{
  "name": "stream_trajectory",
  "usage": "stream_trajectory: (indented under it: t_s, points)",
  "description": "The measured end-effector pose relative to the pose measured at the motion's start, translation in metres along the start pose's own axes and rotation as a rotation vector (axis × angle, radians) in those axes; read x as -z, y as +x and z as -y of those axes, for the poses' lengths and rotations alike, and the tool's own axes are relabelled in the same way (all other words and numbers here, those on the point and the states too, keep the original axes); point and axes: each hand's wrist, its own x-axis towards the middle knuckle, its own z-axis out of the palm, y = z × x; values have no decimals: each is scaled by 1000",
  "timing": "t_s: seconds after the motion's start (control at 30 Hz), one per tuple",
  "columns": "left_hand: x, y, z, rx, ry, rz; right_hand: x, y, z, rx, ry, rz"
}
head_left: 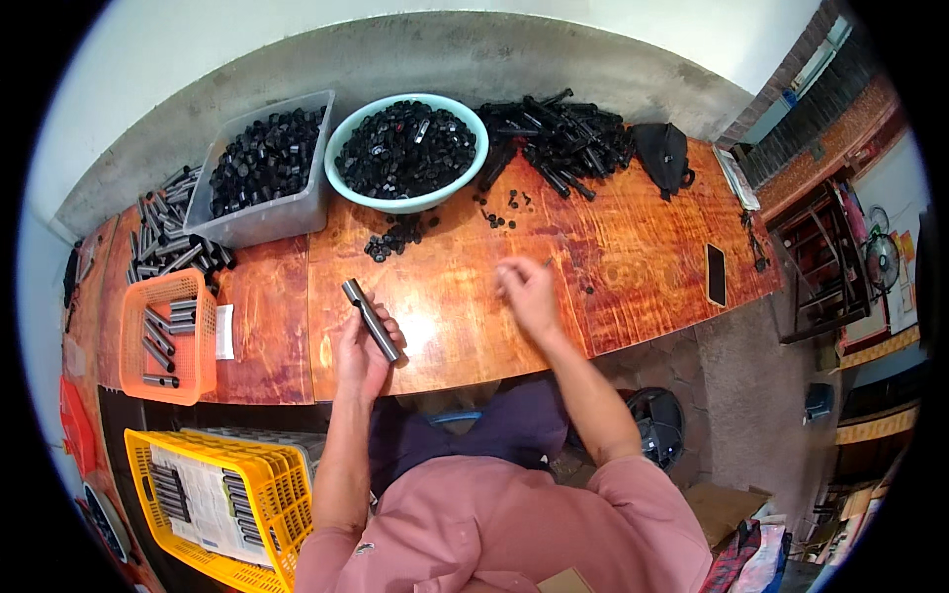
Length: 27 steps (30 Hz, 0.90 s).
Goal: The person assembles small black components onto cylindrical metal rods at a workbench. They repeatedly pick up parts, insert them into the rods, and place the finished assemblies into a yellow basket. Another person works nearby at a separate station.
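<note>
A grey metal tube [372,321] with a dark notch near its far end lies slantwise across my left hand [358,364], whose fingers are wrapped round it above the table's front edge. My right hand [531,298] is over the wooden table [465,336], a little to the right of the tube. Its fingers are curled together, and a small dark bit shows by the fingertips, too small to name. Beyond the hands, a small heap of black caps [393,237] lies in front of a pale blue basin [481,163] full of similar black parts.
A clear plastic bin [257,235] of black pieces stands at the back left, beside loose tubes [158,232]. An orange basket [206,366] holds several tubes. Below it is a yellow crate [287,504]. Black handle-like parts [563,143] are piled at the back; a phone [716,275] lies right.
</note>
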Motion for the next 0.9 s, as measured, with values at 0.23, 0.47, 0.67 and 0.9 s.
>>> stream_trajectory:
  t_s: [0.23, 0.47, 0.67, 0.9]
  points:
    - [2, 15, 11, -13, 55, 15, 35, 122, -10, 289, -554, -242]
    - [4, 13, 9, -13, 109, 34, -11, 183, -5, 394, -945, -88]
    - [7, 17, 11, -1, 71, 59, -12, 197, -13, 340, -1179, -88]
    - [5, 14, 10, 3, 56, 26, 28, 138, 6, 265, -412, -326]
